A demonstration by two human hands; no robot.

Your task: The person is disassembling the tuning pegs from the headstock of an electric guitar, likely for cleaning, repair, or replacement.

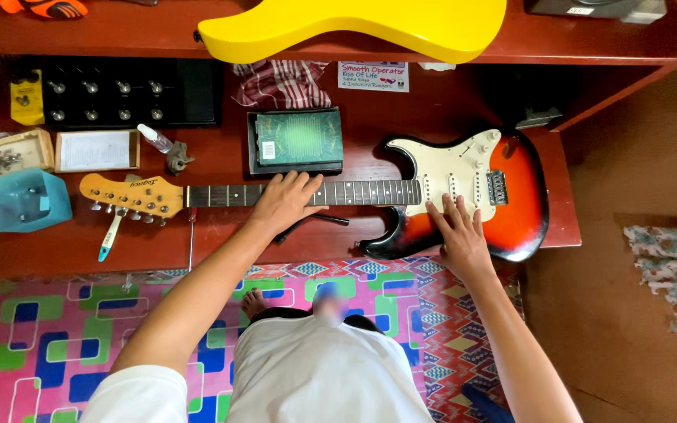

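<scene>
An electric guitar with a sunburst body (523, 211), white pickguard and dark fretboard lies flat on a red wooden bench (64, 251), its headstock (131, 196) to the left. My left hand (284, 202) rests palm-down over the neck near the middle, fingers spread across the frets. My right hand (460, 235) lies flat on the lower edge of the body by the pickguard, fingers apart. Neither hand grips anything.
A yellow guitar body (354, 27) sits on the upper shelf. A dark green box (295, 141), a striped cloth (282, 82), a black rack of parts (119, 90), a teal container (25, 200), small boxes and a toothbrush (110, 239) surround the neck. Patterned mat below.
</scene>
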